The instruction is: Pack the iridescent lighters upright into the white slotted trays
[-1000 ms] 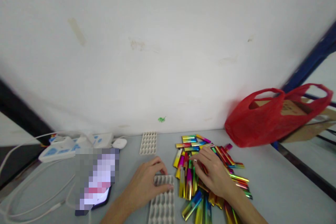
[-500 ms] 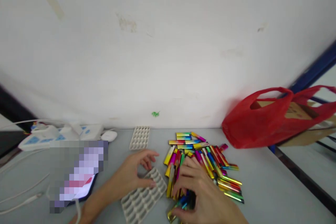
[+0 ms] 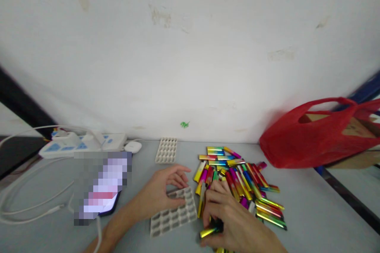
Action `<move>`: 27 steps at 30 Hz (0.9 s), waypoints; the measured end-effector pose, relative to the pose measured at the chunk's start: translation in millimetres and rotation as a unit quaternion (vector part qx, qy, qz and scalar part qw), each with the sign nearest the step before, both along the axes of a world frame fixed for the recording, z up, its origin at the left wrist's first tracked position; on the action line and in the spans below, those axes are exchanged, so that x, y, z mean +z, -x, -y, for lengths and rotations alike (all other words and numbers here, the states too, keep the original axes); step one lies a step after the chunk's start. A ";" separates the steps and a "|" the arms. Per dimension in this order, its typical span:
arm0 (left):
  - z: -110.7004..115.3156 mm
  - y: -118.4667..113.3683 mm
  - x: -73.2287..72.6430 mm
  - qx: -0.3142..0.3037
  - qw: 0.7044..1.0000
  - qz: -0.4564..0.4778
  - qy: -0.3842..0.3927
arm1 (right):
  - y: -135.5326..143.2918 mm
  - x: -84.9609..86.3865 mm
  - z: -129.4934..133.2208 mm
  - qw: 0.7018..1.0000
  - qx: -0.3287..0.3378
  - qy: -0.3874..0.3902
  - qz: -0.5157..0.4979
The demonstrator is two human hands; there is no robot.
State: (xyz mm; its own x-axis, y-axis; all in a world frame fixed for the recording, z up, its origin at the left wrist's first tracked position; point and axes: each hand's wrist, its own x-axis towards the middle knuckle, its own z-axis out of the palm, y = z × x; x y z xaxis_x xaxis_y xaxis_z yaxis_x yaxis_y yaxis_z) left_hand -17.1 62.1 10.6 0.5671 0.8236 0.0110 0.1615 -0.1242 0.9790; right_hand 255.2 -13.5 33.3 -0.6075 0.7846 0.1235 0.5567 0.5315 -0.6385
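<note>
Gold stick (image 3: 208, 232) sits pinched in our right hand (image 3: 229, 211) at the near edge of the shiny pile (image 3: 235, 180); our left hand (image 3: 162, 189) overlaps the moulded tray (image 3: 173, 220), its grip unclear.

Wearer's own body, head view: two bare hands, two bare forearms
Left hand (image 3: 162, 193): uncovered, slim fingers (image 3: 177, 170), narrow wrist; left forearm (image 3: 121, 219) bare as far as the lower edge, slender, widening away from the wrist, a white cable (image 3: 99, 231) crossing it there, whether worn cannot be told; right hand (image 3: 224, 209): uncovered, knuckles rounded, fingertips partly hidden; right forearm (image 3: 261, 235) likewise bare, smooth in outline, cut off by the frame; nails too blurred to describe
</note>
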 end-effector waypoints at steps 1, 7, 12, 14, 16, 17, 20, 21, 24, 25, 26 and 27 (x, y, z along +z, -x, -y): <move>1.0 -1.3 -0.6 -0.008 1.000 0.004 0.004 | -0.5 0.1 -1.0 1.000 -0.007 -0.012 -0.010; 5.3 -6.8 -0.5 -0.039 0.999 0.013 0.014 | -12.5 -5.1 -4.1 0.985 -0.101 -0.016 -0.141; 6.8 -6.1 2.9 -0.039 0.999 0.001 0.019 | -15.7 -13.9 -0.2 0.948 -0.174 0.132 -0.232; 7.1 -6.2 2.8 -0.046 0.999 -0.002 0.014 | -12.1 -14.8 2.1 0.925 -0.203 0.170 -0.272; 7.2 -6.6 2.3 -0.050 0.999 -0.005 0.009 | -7.4 -13.9 2.9 0.898 -0.233 0.199 -0.316; 7.4 -6.9 2.2 -0.050 0.999 -0.007 0.008 | -5.3 -13.1 2.4 0.886 -0.237 0.210 -0.337; 7.9 -7.5 3.1 -0.046 0.999 -0.022 0.008 | -1.6 -9.7 -2.4 0.870 -0.219 0.208 -0.390; 8.0 -7.6 3.7 -0.045 0.999 -0.028 0.008 | -1.4 -8.4 -4.5 0.868 -0.216 0.205 -0.398; 8.0 -7.6 5.6 -0.045 0.998 -0.033 0.009 | -1.6 -4.0 -9.1 0.871 -0.236 0.193 -0.386; 7.9 -7.6 6.1 -0.045 0.998 -0.031 0.011 | -1.4 -2.9 -9.6 0.875 -0.243 0.186 -0.375; 7.8 -7.5 6.5 -0.047 0.998 -0.029 0.012 | -0.7 -2.0 -9.5 0.879 -0.248 0.180 -0.365; 7.7 -7.4 6.9 -0.049 0.998 -0.029 0.011 | 0.4 -1.4 -8.9 0.883 -0.250 0.176 -0.358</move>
State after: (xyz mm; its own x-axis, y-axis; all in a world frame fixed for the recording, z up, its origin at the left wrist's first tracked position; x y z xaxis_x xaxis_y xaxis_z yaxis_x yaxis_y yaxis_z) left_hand -9.7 54.4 17.5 0.6435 0.7642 -0.0423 0.2060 -0.1197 0.9712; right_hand 254.8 -4.6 32.0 -0.0402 0.9987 0.0308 0.0533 0.0330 -0.9980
